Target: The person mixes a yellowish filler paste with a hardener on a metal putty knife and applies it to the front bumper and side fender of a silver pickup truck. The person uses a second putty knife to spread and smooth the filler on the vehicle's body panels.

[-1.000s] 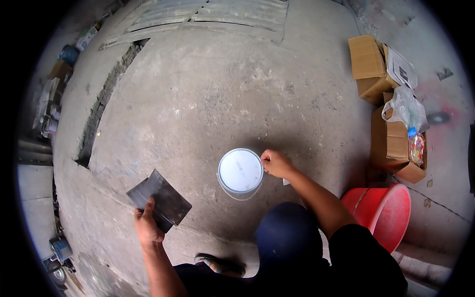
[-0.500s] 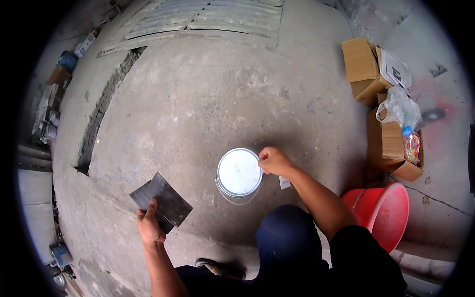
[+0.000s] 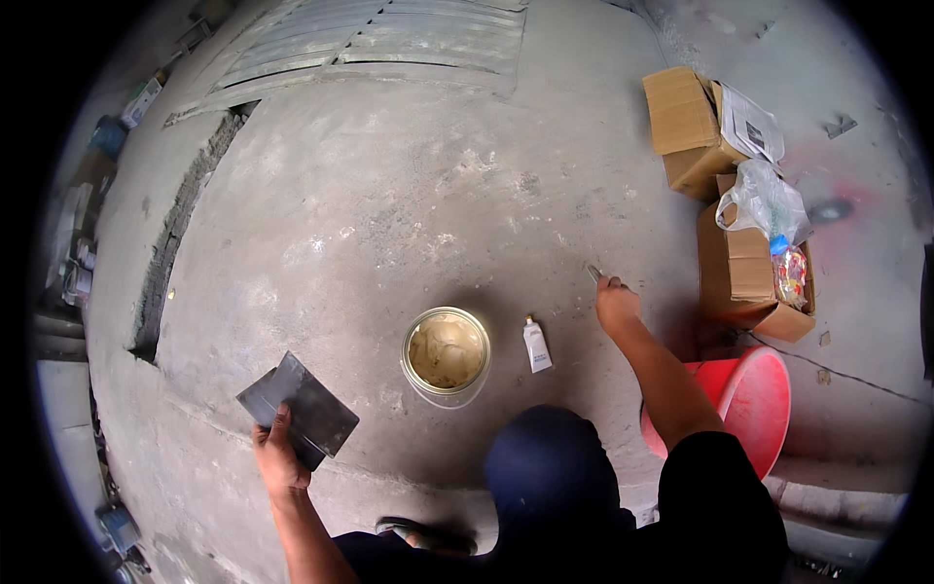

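Observation:
My left hand (image 3: 280,450) grips dark flat rectangular plates (image 3: 297,399), thumb on top, at lower left. An open metal bucket (image 3: 446,387) at centre holds pale tan paste (image 3: 445,346); its wire handle lies down. A white tube with a narrow cap (image 3: 537,346) lies just right of it. My right hand (image 3: 616,304) is raised right of the tube, closed on a small silvery thing (image 3: 593,273) that I cannot make out. The bucket's white lid is not clearly visible.
Cardboard boxes (image 3: 696,127) with paper, a plastic bag (image 3: 764,195) and bottles stand at right, above a red basin (image 3: 754,409). A broken trench (image 3: 175,243) runs along the left, near clutter. Grating (image 3: 418,44) lies at the top; my knee (image 3: 550,457) is below.
The white lid has come off the bucket, exposing the paste. My right hand has moved right and slightly up from the rim, uncovering the tube. The view has shifted slightly.

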Demonstrator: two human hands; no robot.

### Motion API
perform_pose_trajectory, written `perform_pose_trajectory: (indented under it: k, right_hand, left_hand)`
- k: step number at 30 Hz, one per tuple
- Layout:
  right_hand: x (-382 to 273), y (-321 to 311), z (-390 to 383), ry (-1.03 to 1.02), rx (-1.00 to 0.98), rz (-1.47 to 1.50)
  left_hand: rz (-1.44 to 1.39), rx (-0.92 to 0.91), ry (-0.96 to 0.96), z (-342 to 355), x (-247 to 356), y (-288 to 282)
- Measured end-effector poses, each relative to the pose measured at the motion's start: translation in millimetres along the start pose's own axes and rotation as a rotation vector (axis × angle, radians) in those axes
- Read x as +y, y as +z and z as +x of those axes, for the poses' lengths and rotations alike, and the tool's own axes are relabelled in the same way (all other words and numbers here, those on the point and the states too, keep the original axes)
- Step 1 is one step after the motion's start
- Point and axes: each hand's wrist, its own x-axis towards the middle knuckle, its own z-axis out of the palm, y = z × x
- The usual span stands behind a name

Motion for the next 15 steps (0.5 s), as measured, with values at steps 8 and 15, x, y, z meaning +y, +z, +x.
perform_pose_trajectory:
  k: [8,15]
  right_hand:
    - [-46.8,49.9,-91.4,-0.245,-0.29,0.184]
    - [-152.0,-167.1,-40.9,-0.486,-0.325,1.139]
  left_hand:
    - [-0.063,0.018,-0.016,-6.6,4.0,0.4]
    - [-0.252,-0.116,-0.103,-10.0,5.7,21.9]
